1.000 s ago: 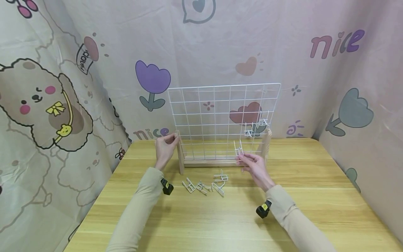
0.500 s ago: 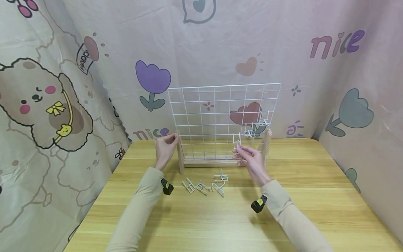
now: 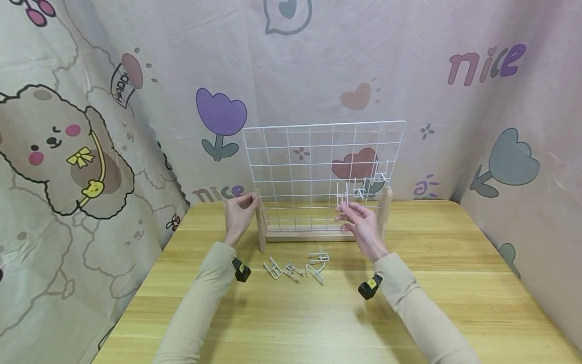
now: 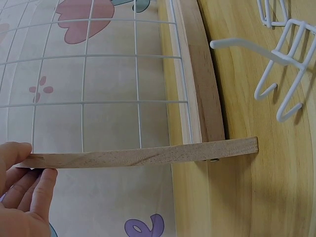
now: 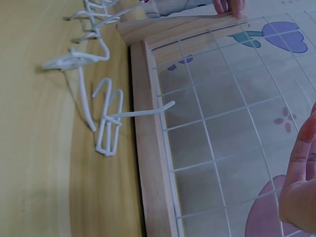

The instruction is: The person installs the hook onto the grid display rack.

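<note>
The right hand is raised in front of the lower right part of the white wire grid panel, its fingertips pinched on a small white wire hook that stands upright just above them, prongs up, close against the grid wires; whether it touches a wire cannot be told from the head view. The hook's long axis runs vertically, in line with the grid's uprights, and the panel lies directly beyond the hand, away from the person. Another hook already hangs on the grid a little up and to the right of the held one. The left hand is well apart on the other side, its fingers curled round the top of the left wooden post of the grid's stand, thumb above and fingers below in the left wrist view. So the right hand is the nearer one to the hook and to the open cells beside it. The hook is thin bent wire, coated white, with two parallel prongs. A cluster of loose hooks of the same kind lies on the tabletop between the two forearms, just in front of the stand's wooden base rail.
</note>
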The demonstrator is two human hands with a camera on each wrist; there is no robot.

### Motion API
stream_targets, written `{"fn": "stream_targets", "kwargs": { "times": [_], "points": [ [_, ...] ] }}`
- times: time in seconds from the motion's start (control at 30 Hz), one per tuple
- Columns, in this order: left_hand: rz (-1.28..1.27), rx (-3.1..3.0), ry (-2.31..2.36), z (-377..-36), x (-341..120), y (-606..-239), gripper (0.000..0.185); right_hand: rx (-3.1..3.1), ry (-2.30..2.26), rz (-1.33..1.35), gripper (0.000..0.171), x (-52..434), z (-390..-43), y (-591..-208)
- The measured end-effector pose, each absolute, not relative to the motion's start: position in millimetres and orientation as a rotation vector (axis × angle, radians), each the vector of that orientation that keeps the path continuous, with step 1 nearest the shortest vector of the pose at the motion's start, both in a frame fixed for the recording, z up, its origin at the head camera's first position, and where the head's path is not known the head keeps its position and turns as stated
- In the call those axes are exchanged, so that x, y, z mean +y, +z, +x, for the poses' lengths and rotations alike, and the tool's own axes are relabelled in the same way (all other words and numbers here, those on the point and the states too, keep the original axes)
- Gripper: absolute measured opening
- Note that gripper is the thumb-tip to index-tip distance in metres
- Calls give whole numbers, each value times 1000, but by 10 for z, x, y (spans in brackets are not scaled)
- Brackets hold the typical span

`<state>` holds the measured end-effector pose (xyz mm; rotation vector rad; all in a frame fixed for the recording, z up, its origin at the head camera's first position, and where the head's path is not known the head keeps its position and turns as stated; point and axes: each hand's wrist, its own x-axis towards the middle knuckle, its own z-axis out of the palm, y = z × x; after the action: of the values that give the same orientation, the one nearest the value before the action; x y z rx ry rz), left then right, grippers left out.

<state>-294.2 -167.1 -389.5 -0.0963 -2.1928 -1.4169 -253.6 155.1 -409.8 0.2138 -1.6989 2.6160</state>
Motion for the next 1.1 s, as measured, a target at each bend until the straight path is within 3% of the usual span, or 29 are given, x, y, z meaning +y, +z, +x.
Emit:
{"fn": "stream_targets", "kwargs": {
  "times": [0.2,0.73,0.97,1.1],
  "points": [
    [-71,-2235,-1419,-2944,-1680,-3894,28,-1645,2640,207,16,1531,-2585,-4037],
    [-49,-2225,-1457,-2939,-1677,-3900,28,-1621,2678,230,9,1529,-2663,-3980],
    [-59,-2213,-1468,-2929,-1682,-3890,27,-1611,2707,195,36,1515,-2688,-3960],
    [-57,-2214,-1471,-2930,-1679,-3887,27,-1596,2714,184,34,1506,-2709,-3964]
  ]
}}
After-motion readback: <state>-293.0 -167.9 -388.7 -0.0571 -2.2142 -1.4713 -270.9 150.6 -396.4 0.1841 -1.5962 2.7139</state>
